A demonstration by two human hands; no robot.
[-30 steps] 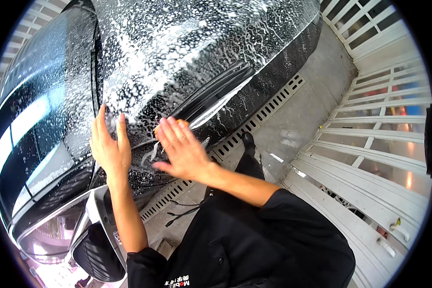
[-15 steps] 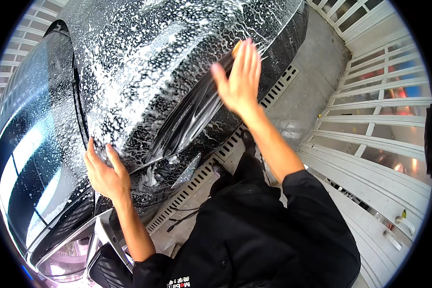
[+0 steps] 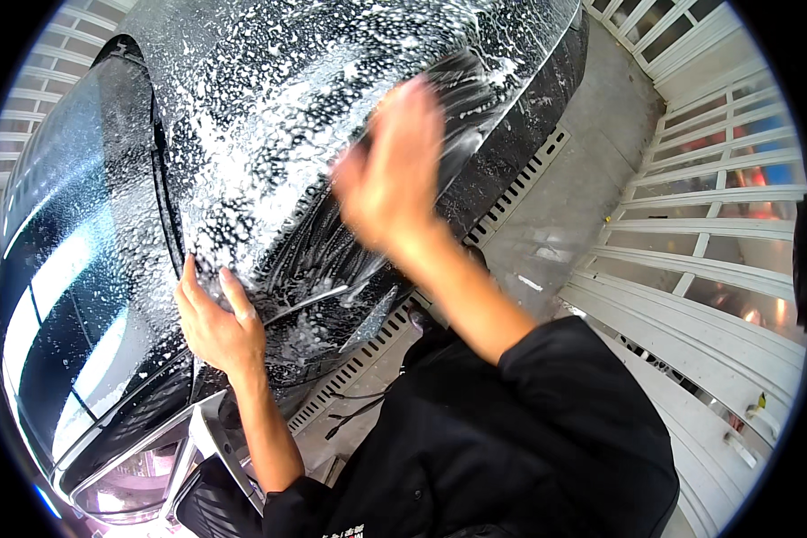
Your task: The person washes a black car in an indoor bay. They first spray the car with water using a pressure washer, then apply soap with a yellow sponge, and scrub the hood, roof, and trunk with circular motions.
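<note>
A dark car's bonnet (image 3: 287,117) is covered with white foam, and smeared streaks show under and beyond my right hand. My right hand (image 3: 394,166), blurred by motion, lies nearly flat against the bonnet. Its palm presses a small orange pad, sponge-like, which is almost wholly hidden beneath it. Nearer the windscreen (image 3: 72,296), my left hand (image 3: 220,327) rests on the foamy bodywork with thumb and fingers apart, holding nothing.
The side mirror (image 3: 220,502) sticks out at the lower left. A slotted floor drain (image 3: 520,184) runs along the car's side, close to my feet. White framed panels (image 3: 690,233) stand on the right, and dark cords (image 3: 354,412) lie on the floor.
My right hand has swept left and back toward me across the bonnet, leaving wiped streaks where it was. The view has shifted slightly; my left hand keeps its place on the car.
</note>
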